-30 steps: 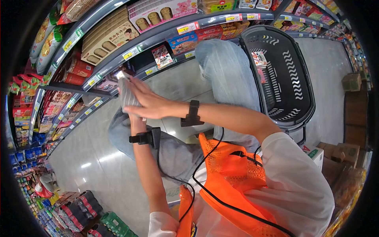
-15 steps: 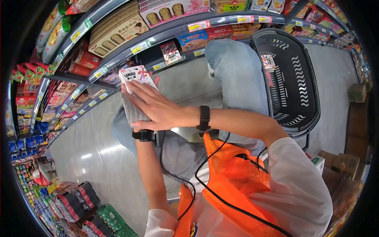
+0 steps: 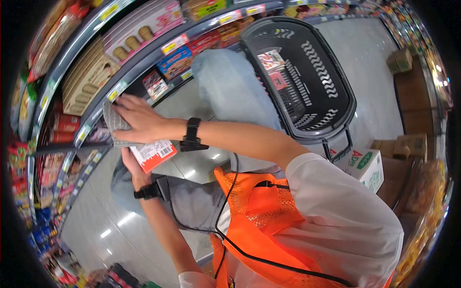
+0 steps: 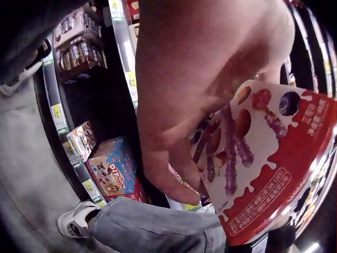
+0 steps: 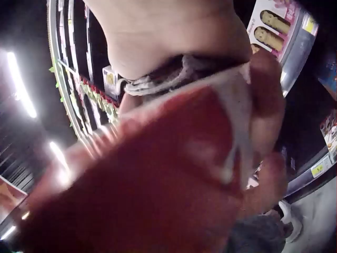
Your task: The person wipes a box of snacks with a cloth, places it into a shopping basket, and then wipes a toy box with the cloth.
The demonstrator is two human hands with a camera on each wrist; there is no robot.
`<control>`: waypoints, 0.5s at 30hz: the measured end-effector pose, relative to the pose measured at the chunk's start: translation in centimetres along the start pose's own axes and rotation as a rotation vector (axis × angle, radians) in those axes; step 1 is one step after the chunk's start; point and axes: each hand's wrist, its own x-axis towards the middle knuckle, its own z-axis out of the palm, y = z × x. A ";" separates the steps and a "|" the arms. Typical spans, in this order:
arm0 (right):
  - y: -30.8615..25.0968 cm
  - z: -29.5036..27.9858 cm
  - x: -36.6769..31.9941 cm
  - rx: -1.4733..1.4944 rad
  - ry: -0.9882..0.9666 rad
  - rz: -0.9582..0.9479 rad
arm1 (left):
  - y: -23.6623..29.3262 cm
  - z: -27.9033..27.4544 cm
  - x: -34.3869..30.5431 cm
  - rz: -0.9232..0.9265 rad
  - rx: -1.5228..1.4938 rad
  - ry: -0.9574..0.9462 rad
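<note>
In the head view my left hand [image 3: 132, 165] grips a small white-and-red snack box [image 3: 156, 154], its barcode panel facing up. My right hand [image 3: 146, 122] lies over the box's far end with a grey cloth [image 3: 115, 124] bunched between palm and box, its thumb near the cloth's lower edge. In the left wrist view the box [image 4: 284, 174] shows printed coated sticks, almonds and berries. The right wrist view has the box's red side blurred up close, and the cloth [image 5: 163, 79] tucked under the right palm.
Shelves of boxed snacks curve along the left and top, with a similar small box [image 3: 155, 86] standing on the lower shelf. A black shopping basket [image 3: 331, 72] holding a few small boxes [image 3: 272, 61] stands beside my bent knee [image 3: 225, 81]. Cartons [image 3: 363, 165] sit at the right.
The box has been turned, so its red edge and barcode panel now show instead of the white front. The right hand and cloth have moved toward its far end. The head view has swung right.
</note>
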 end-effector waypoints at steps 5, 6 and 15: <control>-0.3 -1.5 0.5 -0.081 -0.034 0.010 | 0.8 -1.6 -1.3 -0.147 0.163 -0.257; -0.9 -1.9 0.6 -0.111 -0.032 -0.010 | 0.5 -1.6 -1.4 -0.090 0.196 -0.157; -0.8 -5.1 1.5 -0.028 -0.028 0.051 | 0.9 2.2 -4.4 0.018 0.232 0.087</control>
